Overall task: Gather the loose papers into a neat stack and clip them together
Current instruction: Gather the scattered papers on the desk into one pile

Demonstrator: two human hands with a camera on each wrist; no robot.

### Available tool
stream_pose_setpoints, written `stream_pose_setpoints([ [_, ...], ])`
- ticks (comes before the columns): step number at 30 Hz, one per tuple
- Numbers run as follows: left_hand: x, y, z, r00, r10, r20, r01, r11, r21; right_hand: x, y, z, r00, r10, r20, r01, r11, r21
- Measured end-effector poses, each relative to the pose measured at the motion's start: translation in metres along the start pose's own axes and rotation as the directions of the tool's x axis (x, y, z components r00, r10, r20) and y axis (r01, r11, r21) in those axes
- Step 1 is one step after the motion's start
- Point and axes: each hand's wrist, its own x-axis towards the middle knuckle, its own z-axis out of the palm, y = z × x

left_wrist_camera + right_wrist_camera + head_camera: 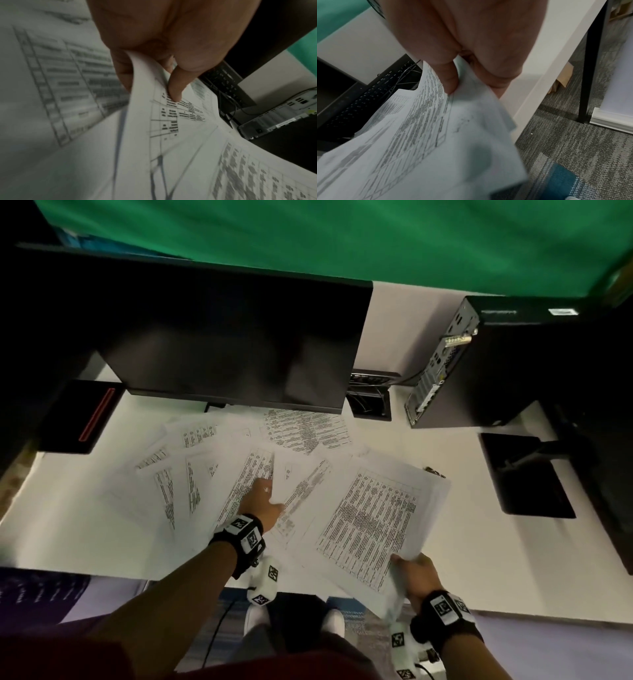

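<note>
Several printed sheets point(205, 467) lie fanned out across the white desk point(68, 525) below the monitor. My left hand point(263, 498) reaches into the middle of them and pinches the edge of one sheet point(147, 121) between thumb and fingers point(175, 92). My right hand point(416, 575) at the desk's front edge grips the near corner of a gathered bundle of papers point(373, 518), thumb on top point(450, 81). The bundle point(419, 148) juts out over the desk edge. A small dark clip-like object point(434, 470) peeks out just beyond the bundle's far corner.
A dark monitor point(222, 344) stands at the back, a black box with a red stripe point(82, 416) at the left. A computer tower point(479, 361) lies at the right, beside a black monitor base point(524, 474). A cable hatch point(368, 402) opens behind the papers.
</note>
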Motion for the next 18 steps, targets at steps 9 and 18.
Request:
stream_pose_setpoints([
  [9,-0.019,0.03,-0.109,0.977,0.19,-0.094,-0.178,0.976,0.122,0.008,0.0,-0.004,0.998,-0.02,0.051,0.026,0.995,-0.099],
  [18,-0.026,0.062,-0.146,0.949,0.271,-0.161,-0.312,0.877,-0.366,0.013,-0.002,-0.007,0.988,-0.102,0.12,0.128,0.963,-0.236],
])
